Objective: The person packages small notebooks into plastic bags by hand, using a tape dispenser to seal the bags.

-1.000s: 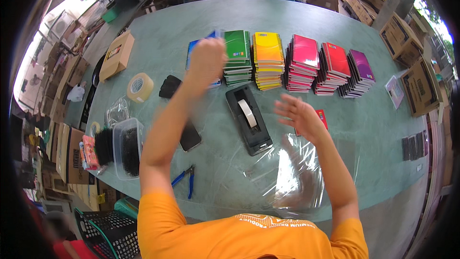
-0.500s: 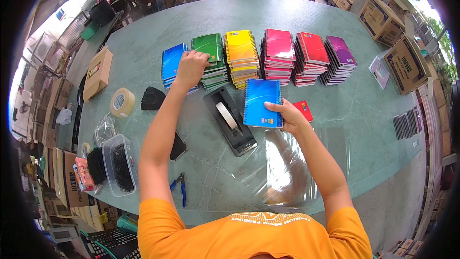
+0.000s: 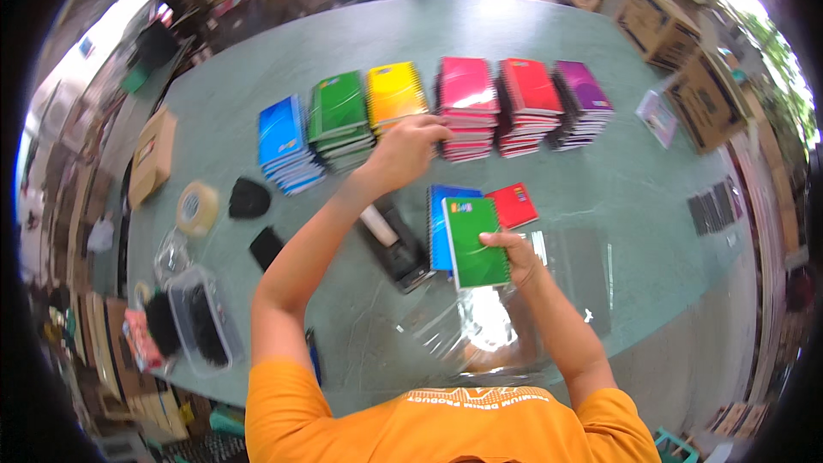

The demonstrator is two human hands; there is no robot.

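In my right hand (image 3: 517,259) are a green spiral notebook (image 3: 477,244) and a blue spiral notebook (image 3: 439,236) partly hidden behind it, my thumb on the green cover. My left hand (image 3: 405,153) reaches over the near end of the yellow notebook stack (image 3: 396,90), its fingers extended toward the pink notebook stack (image 3: 468,84). I see nothing held in it, though it is slightly blurred. To the left stand a green notebook stack (image 3: 337,103) and a blue notebook stack (image 3: 281,130). Red (image 3: 531,86) and purple (image 3: 584,86) notebook stacks stand at the right.
A black tape dispenser (image 3: 399,261) sits below my left hand. A small red notebook (image 3: 513,205) and clear plastic sheets (image 3: 574,291) lie around my right hand. At left are a tape roll (image 3: 198,208) and a clear plastic tub (image 3: 225,339). Cardboard boxes (image 3: 707,103) line the right edge.
My left hand has moved right from the green stack to the yellow one. A green notebook now lies over the blue one in my right hand, which is slightly lower. The whole view has shifted.
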